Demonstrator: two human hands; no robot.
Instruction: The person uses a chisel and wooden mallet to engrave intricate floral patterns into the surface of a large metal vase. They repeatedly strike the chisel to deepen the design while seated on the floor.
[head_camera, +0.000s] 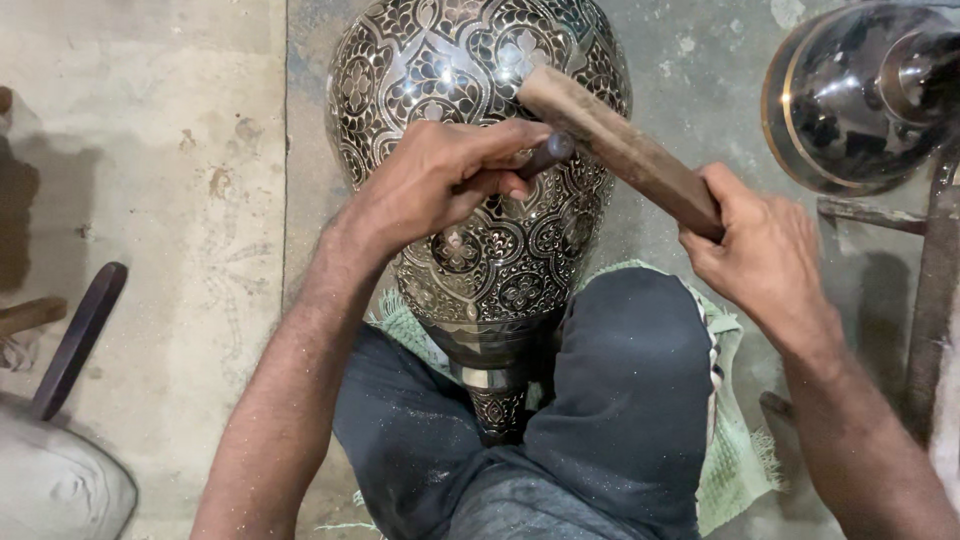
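- The right hand (765, 250) is clenching a wooden mallet (620, 148), angling its head onto the chisel's end.
- The left hand (445, 180) is pinching a dark chisel (548, 154), pressing it against the engraved metal vase (480, 130).
- The vase is lying between the knees, neck nearest, probably for steadiness.
- The chisel tip is hiding under fingers; the far-right vessel (860, 95) is cut off.

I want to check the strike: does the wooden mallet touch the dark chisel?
Touching. The head view shows the wooden mallet meeting the dark chisel's butt end, no gap.
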